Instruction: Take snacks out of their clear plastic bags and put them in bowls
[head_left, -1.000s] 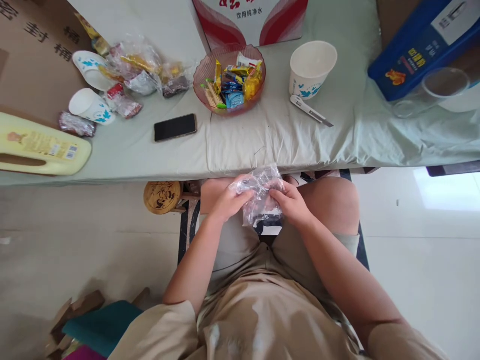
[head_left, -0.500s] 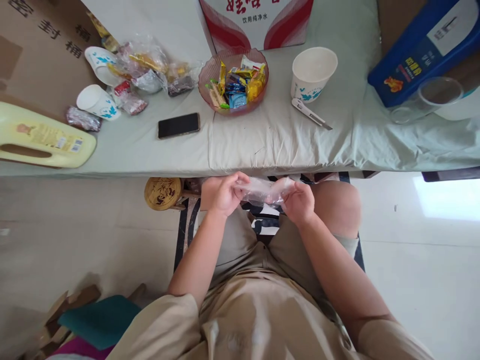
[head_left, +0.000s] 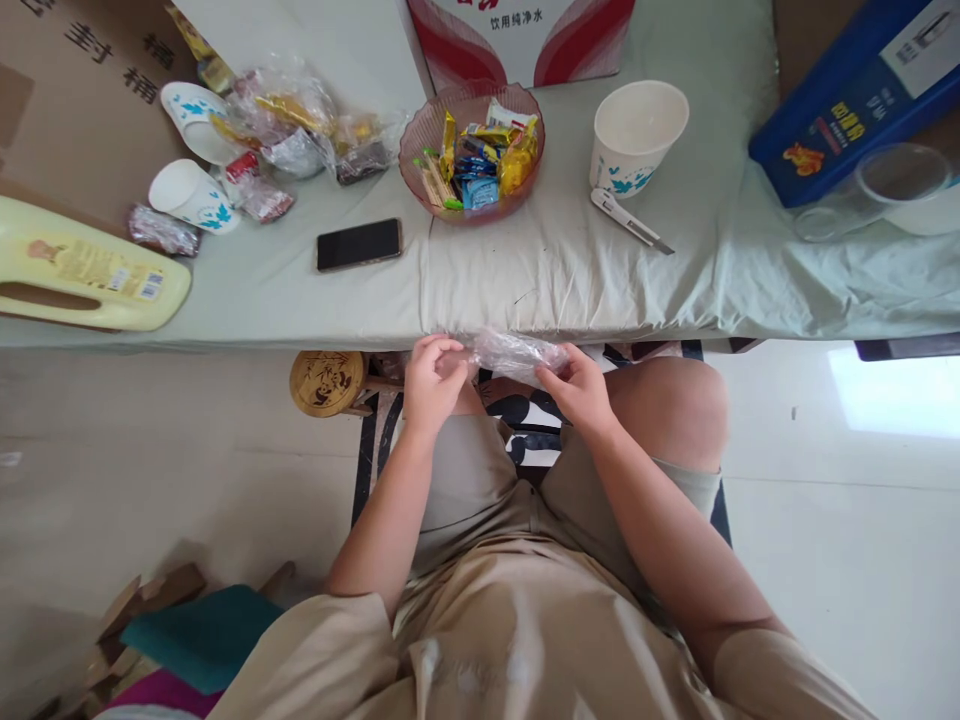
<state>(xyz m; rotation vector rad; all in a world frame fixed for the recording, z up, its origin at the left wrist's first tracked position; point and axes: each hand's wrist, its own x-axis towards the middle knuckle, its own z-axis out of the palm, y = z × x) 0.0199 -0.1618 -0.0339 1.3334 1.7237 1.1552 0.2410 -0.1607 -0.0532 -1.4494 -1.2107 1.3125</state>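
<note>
A crumpled clear plastic bag (head_left: pixel 514 352) is stretched between my two hands, just in front of the table edge and above my lap. My left hand (head_left: pixel 435 382) has its fingers curled, pinching the bag's left end. At the other end my right hand (head_left: pixel 579 388) grips the plastic between thumb and fingers. What the bag holds, if anything, I cannot make out. On the table beyond the hands lie a black phone (head_left: pixel 360 244) and a white utility knife (head_left: pixel 631 221) with its blade out.
A pink glass bowl (head_left: pixel 411 150) holds wrapped snacks. Behind the knife stands a paper cup (head_left: pixel 637 135). Crumpled wrappers (head_left: pixel 281 110) and tipped paper cups lie at left, near a yellow jug (head_left: pixel 90 265). A blue container (head_left: pixel 840 120) stands at right; a wooden stool (head_left: pixel 327 382) is below.
The plastic bag has bunched up and risen slightly toward the table edge. My left hand has shifted left and up; my right hand has moved a little left. The view has shifted slightly.
</note>
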